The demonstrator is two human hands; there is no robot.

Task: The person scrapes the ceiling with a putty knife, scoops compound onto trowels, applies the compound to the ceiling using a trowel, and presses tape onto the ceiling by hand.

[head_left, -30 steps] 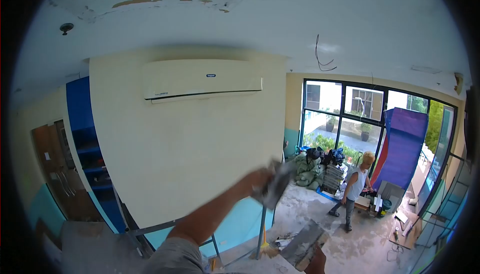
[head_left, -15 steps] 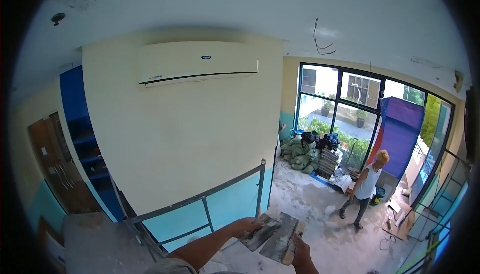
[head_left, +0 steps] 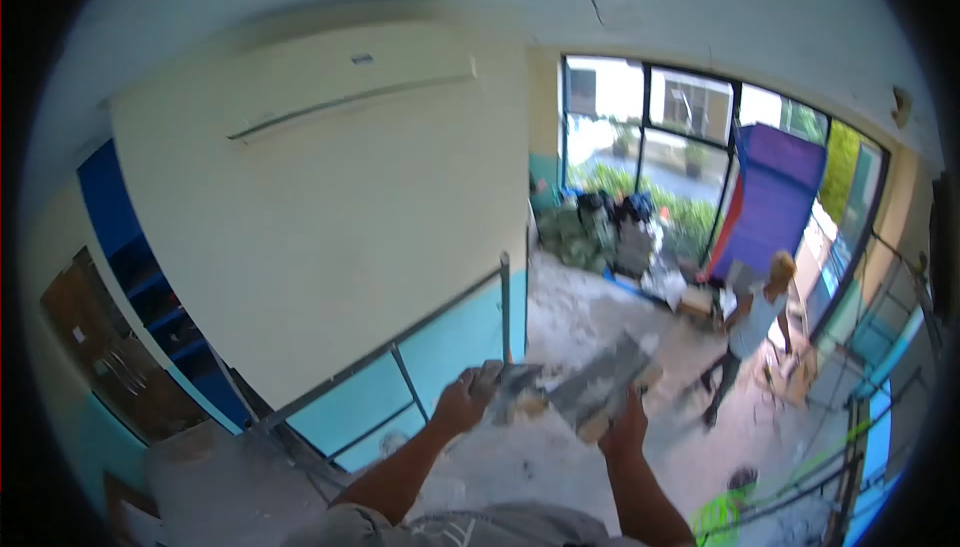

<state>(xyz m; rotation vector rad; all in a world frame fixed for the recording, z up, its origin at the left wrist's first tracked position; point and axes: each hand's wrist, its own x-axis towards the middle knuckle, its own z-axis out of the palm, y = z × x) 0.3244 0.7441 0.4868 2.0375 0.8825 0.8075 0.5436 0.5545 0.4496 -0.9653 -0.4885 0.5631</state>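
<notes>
In the head view, my left hand (head_left: 465, 399) is closed on a flat, grey-smeared trowel (head_left: 518, 379), blurred by motion. My right hand (head_left: 627, 425) grips a larger rectangular plastering trowel (head_left: 605, 379), its grey blade streaked with pale paste and its edge showing tan wood-coloured parts. The two trowels are close together in front of my chest, the right one tilted up to the right. Whether their edges touch, I cannot tell.
A dark metal railing (head_left: 400, 339) runs before the cream wall, below an air conditioner (head_left: 350, 87). On the floor below, a person (head_left: 752, 322) walks near a purple panel (head_left: 785, 192). Sacks (head_left: 575, 237) are piled by the window. Metal frames (head_left: 885, 317) stand at right.
My view has tilted down and swung right. Both hands have risen in view, and the right trowel has turned, its blade now slanting up to the right. The person below has turned and moved.
</notes>
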